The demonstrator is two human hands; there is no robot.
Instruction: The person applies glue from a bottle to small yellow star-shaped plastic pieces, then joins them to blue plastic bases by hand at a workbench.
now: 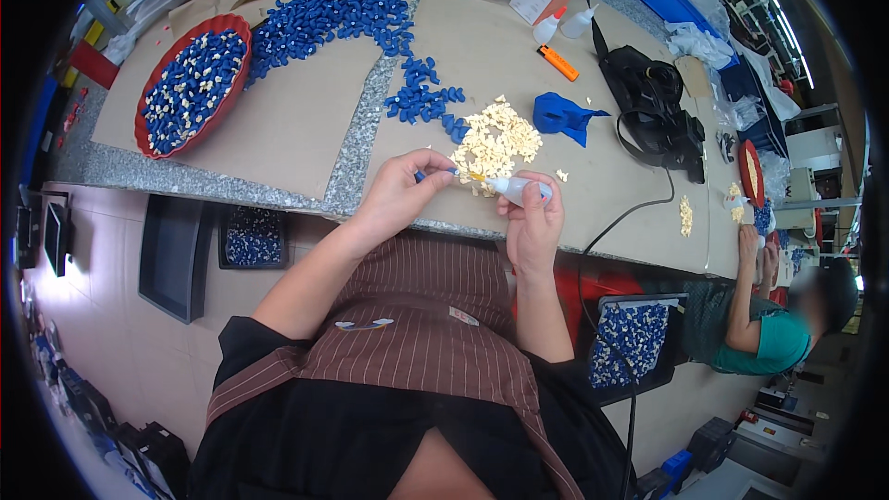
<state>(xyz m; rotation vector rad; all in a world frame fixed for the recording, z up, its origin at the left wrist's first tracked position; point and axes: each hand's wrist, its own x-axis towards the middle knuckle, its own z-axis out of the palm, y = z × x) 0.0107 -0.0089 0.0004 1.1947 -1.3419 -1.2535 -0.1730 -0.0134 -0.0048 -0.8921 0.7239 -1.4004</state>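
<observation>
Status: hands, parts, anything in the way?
Left hand pinching small blue piece. Right hand holding white squeeze bottle, pointed toward left hand. Cream pieces piled just beyond. No obstruction visible between hands.

We note a small-parts workshop: long stone-topped bench [357, 134], loose blue pieces [333, 14] heaped on it, dark trays [174, 255] below, another person in green [773, 338] working farther along.

The head camera, the left of a side-by-side pair, looked steeply down through a fisheye lens, from above the wearer's striped apron [417, 356], at the left hand [396, 193] and right hand [533, 222] close below; it faced outward across the worktable [208, 174], whose straight edges bowed toward the dark round rim, and took in a co-worker [776, 338] well apart at the right
</observation>
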